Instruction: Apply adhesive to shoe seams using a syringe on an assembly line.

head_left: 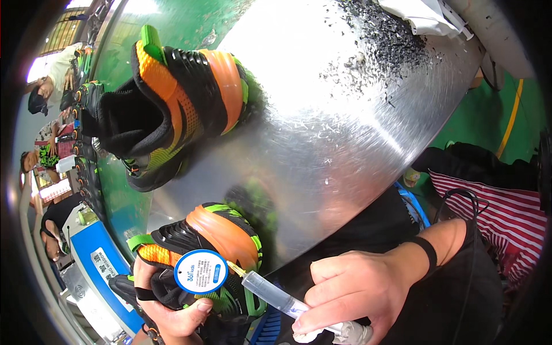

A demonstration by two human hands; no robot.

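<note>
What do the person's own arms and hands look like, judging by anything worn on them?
The right grip wears no glove; a plain black band circles its wrist, and dark cloth, probably a sleeve, borders the forearm. The left grip is ungloved too. A dark strip crosses it, but I cannot tell whether that is worn.

The left hand grips a shoe with a round tag; the right hand holds a syringe pointing toward it. Beyond the left hand, a second shoe rests on the tabletop; beyond the right lie black scraps.
</note>
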